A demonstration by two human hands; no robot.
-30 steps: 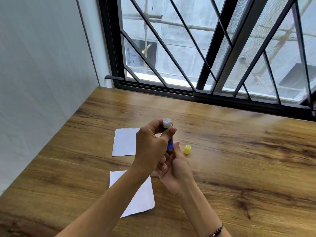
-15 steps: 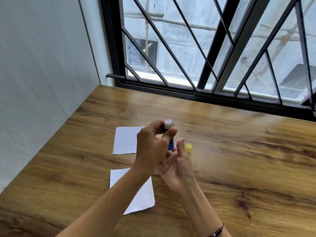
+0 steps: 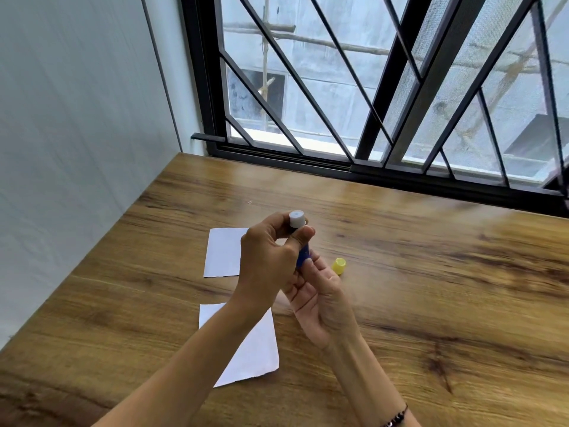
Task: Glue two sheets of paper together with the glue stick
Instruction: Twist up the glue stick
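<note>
Glue stick (image 3: 303, 252) looked light and stiff to me. Left hand (image 3: 271, 257) gripped its barrel; right hand (image 3: 320, 291) pinched the base.

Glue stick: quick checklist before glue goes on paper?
1. Cap off, on the table: ok.
2. Glue stick gripped by left hand: ok.
3. Glue raised above the tube: ok.
4. Right hand at the tube base, turning or only touching: cannot tell.
5. Far sheet and near sheet flat, apart: ok.
6. Stick aimed at paper: not ok, tip points up.
</note>
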